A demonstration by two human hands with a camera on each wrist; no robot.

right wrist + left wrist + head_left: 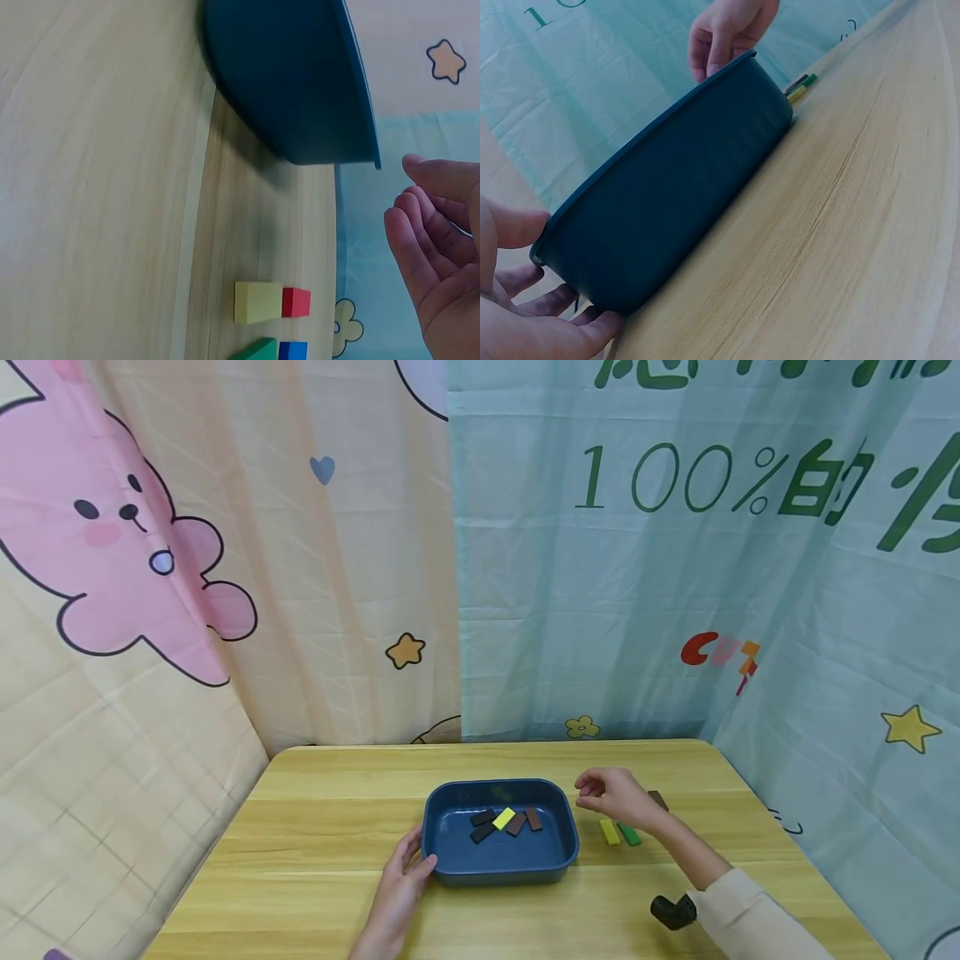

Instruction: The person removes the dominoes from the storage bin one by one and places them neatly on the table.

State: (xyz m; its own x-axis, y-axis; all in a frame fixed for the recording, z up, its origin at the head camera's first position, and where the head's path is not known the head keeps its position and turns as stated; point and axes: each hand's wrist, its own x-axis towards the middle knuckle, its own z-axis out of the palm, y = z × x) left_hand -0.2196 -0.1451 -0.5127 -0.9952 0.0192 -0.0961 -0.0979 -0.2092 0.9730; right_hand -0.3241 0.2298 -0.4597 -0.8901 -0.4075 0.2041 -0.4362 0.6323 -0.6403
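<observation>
I see the left hand gripping the left end of the blue tray, thumb at its rim; two black blocks, two brown blocks and a yellow block lie inside. The right hand hovers near the tray's right end, thumb and loosely bent fingers apart; a green block lies on the table below.

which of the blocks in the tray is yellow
The middle block, between the two black blocks and the two brown blocks; it alone in the tray is yellow.
</observation>
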